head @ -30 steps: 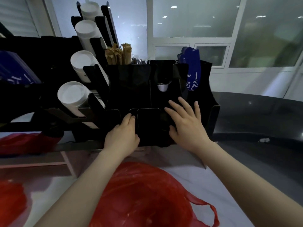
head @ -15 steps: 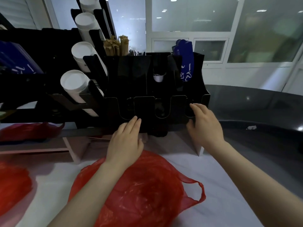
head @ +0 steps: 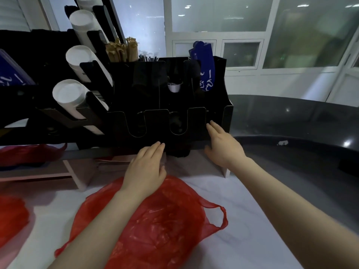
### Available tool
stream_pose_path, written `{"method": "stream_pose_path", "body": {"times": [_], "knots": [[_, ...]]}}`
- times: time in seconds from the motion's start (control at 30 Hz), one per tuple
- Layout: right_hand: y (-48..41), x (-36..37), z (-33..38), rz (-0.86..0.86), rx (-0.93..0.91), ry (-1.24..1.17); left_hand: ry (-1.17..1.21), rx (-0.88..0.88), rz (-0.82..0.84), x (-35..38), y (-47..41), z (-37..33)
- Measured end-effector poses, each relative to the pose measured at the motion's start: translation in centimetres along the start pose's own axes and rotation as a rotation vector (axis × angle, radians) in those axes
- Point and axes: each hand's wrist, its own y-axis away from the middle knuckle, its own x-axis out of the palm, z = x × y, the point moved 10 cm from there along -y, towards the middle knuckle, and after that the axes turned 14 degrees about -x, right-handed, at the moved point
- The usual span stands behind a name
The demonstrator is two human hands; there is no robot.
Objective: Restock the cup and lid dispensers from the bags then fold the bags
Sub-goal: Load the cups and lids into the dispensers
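Hard to read inside of black dispenser (head: 174,121): glossy dark plastic, front wall cut into U-shaped slots, contents of slots lost in shadow; only a small white cup shape (head: 174,87) visible deep in middle bay. Left side holding slanted white cup stacks (head: 70,95), smooth round ends facing camera, topmost stack cut off by frame edge. Brown paper-wrapped sticks (head: 122,50) poking up behind, thin dark sticks beside them too small to identify. Blue packet (head: 204,68) with white print standing upright in right rear bay. Left hand (head: 145,169) flat, fingers together and extended, holding nothing, fingertips near dispenser base, wrist over red bag (head: 161,220). Right hand (head: 223,146) spread loosely, empty, fingertips at or against lower right front of dispenser; contact unclear. Red bag thin, crinkly, translucent plastic, lying slack on pale marble-look counter (head: 242,200) just in front of dispenser, one loop handle out to right; contents not discernible. Second red bag (head: 11,216) cut off at left edge, blurred. More red plastic (head: 29,154) under dispenser's left side, partly hidden. Dark glossy curved surface (head: 291,123) at right.
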Motion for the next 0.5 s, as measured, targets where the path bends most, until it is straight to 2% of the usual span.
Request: {"method": "stream_pose_path", "body": {"times": [0.13,0.3,0.5], "knots": [[2.9,0.8,1.7,-0.08,-0.069,-0.056,0.027,-0.022,0.061,1.7,1.7,0.8],[5.5,3.5,4.4,0.0,-0.155,-0.073,0.063,-0.056,0.108,3.6,4.5,2.3],[6.6,6.4,6.2,0.094,-0.153,-0.08,0.089,-0.099,0.116,4.3,7.3,5.5]]}}
